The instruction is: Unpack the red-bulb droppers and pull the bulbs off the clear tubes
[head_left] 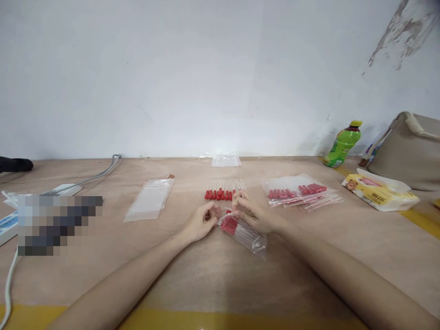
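A clear plastic bag holds several red-headed thin sticks, with their red heads bunched near its mouth. My left hand is closed, its thumb and fingers pinching the bag's left edge by the mouth. My right hand curls over the bag's upper right side, thumb and fingertips closed on the plastic. One red head pokes up at the mouth between both hands; whether my right fingers also touch it is unclear. Just behind lies a row of loose red-headed sticks, partly covered by my right fingers.
Flat clear bags lie at left, and filled bags overlap at right. Another bag lies by the wall. Farther right are a yellow tissue pack, a green bottle and a beige bag. Cables run along the left.
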Motion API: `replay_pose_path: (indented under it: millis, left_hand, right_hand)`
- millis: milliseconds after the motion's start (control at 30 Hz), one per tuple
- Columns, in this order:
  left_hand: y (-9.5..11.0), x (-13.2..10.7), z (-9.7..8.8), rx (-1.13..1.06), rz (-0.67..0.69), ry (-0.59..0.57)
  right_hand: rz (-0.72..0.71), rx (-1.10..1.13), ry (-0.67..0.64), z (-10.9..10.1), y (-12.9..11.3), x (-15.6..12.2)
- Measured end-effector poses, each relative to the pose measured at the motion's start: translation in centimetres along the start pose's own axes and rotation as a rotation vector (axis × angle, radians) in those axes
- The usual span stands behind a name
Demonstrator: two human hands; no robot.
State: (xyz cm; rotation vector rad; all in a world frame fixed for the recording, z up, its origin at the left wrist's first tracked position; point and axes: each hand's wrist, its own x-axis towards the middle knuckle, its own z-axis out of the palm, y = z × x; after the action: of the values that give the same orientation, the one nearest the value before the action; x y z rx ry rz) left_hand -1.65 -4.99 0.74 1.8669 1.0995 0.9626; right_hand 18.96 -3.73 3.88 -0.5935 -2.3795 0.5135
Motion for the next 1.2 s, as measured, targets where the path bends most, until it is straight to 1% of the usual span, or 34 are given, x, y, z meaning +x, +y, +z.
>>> replay_pose_path:
  millis: [100, 200, 300, 400, 467, 533, 667, 900, 1033, 1200]
  left_hand:
    - [0.1, -0.4, -0.1, 0.150, 0.045, -0.010]
    - [0.2, -0.7, -0.2, 0.293, 0.108, 0.029]
    - [0.3, -0.9, -0.3, 0.417, 0.156, 0.060]
    - [0.6, -1.0, -0.2, 0.459, 0.162, -0.003]
    - [1.0, -1.0, -0.1, 0.470, 0.149, -0.041]
    - [1.5, -1.0, -0.2, 0.465, 0.122, -0.058]
    - [2.1, -0.7, -0.3, 0.417, 0.049, -0.101]
    - [2.2, -0.1, -0.3, 0.281, -0.026, -0.190]
    - [2.3, -0.1, -0.4, 0.246, -0.007, -0.188]
    - [2.4, -0.2, -0.5, 0.236, -0.027, -0.257]
  right_hand:
    - [0.003, 0.068, 0.011, 0.2, 0.2, -0.1]
    - [0.041, 0.025, 0.036, 0.7, 0.2, -0.6]
    - [0.165, -0.071, 0.063, 0.7, 0.0, -1.7]
    - [0.290, -0.179, -0.015, 0.3, -0.2, -3.3]
    - [0.335, -0.241, -0.073, 0.2, -0.3, -4.2]
    - [0.366, -0.263, -0.078, 0.3, -0.4, -4.7]
    - [0.409, -0.187, -0.075, 0.8, -0.4, -4.9]
    - [0.410, -0.152, -0.068, 1.0, -0.2, -4.8]
    - [0.393, -0.138, -0.047, 1.2, -0.1, -4.8]
    - [0.376, -0.134, -0.033, 1.4, 0.0, -4.9]
